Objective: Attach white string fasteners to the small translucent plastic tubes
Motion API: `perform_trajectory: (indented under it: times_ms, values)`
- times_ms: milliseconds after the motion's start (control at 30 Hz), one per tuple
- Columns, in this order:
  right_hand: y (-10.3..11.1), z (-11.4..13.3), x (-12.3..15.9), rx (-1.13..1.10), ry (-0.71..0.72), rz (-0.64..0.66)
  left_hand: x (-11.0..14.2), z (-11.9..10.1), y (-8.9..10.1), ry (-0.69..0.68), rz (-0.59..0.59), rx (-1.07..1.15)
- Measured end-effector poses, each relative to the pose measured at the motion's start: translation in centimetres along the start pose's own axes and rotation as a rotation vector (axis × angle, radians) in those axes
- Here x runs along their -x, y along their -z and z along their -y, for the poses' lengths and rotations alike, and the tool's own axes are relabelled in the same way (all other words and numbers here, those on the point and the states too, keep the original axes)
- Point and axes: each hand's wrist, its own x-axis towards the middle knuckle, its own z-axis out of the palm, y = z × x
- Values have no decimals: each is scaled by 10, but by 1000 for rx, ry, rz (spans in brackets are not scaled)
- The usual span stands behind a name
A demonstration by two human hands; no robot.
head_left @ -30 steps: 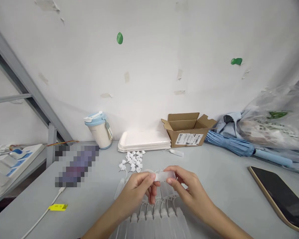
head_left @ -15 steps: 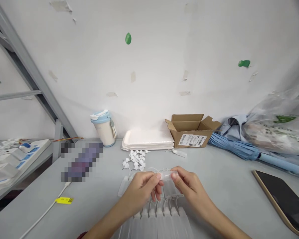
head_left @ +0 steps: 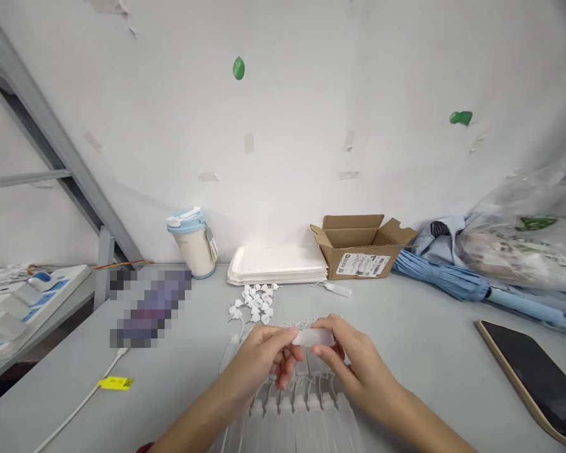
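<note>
Spreading across the whole lower view, the grey counter (head_left: 429,352) carries everything, its near edge cut off by the frame. Along the far edge by the wall lie a plastic bag (head_left: 523,245) and a blue umbrella (head_left: 457,283) toward the right corner, an open cardboard box (head_left: 358,251), a stack of white trays (head_left: 278,265) and a lidded cup (head_left: 193,242). A dark tablet (head_left: 538,377) is cropped at the right edge; one patch at the left is blurred out. Near the middle, the left hand (head_left: 259,365) and right hand (head_left: 353,365) pinch a small translucent bottle (head_left: 314,337) between fingertips, above a row of bottles (head_left: 297,418), partly hidden. Small white caps (head_left: 255,302) are scattered beyond.
</note>
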Motion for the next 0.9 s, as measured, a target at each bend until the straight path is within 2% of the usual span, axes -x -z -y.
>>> perform_trajectory:
  times_ms: [100,200,300,467,567,667,800,900]
  values:
    - [0,-2,1,63,96,-22,1,1,0,16,19,18]
    - [0,-2,2,42,101,-53,1,0,-1,14,36,10]
    - [2,1,0,-46,25,-46,3,-3,-2,-37,30,-59]
    - [5,8,-2,-157,-141,-20,9,-9,-4,-257,65,-285]
    - [6,8,-2,-174,-168,-31,9,-8,-6,-297,21,-324]
    - [6,6,-2,-156,-132,-44,4,-4,-6,-230,-11,-248]
    - [6,2,-2,-99,-31,-71,1,-1,-6,-91,20,-112]
    - [4,0,0,-53,37,-88,1,-2,-7,-42,32,-65]
